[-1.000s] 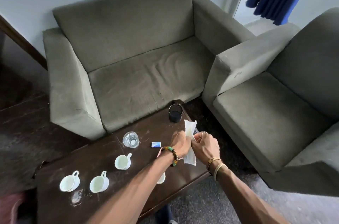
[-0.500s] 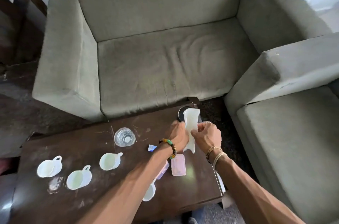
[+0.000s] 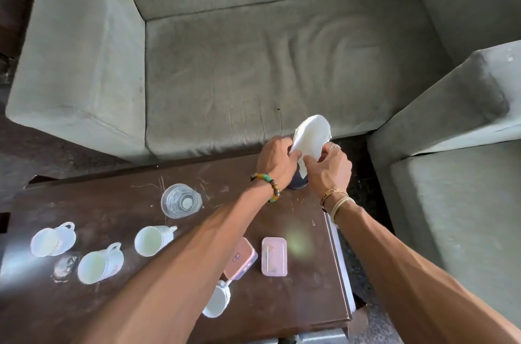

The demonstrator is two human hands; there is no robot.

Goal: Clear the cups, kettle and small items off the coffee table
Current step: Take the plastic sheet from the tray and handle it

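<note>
Both hands hold a white plastic bag [image 3: 311, 138] above the far right corner of the dark wooden coffee table [image 3: 307, 219]. My left hand [image 3: 277, 160] grips its left edge, my right hand [image 3: 328, 167] its right edge. Under the hands a dark cup [image 3: 297, 183] is mostly hidden. A clear glass [image 3: 180, 200] stands mid-table. White cups [image 3: 53, 238] [image 3: 100, 262] [image 3: 153, 239] lie at the left, and one cup [image 3: 218, 300] is partly under my left forearm. A pink box [image 3: 239, 259] and its pink lid [image 3: 274, 256] rest near the front.
A grey sofa [image 3: 253, 61] stands right behind the table. A second grey sofa [image 3: 456, 174] stands to the right, with a narrow strip of dark floor [image 3: 363, 183] between it and the table. A wet patch [image 3: 64, 264] marks the table at the left.
The view has tilted down and moved closer to the table. My hands have carried the bag farther away, over the dark cup, and the bag's top has spread wider.
</note>
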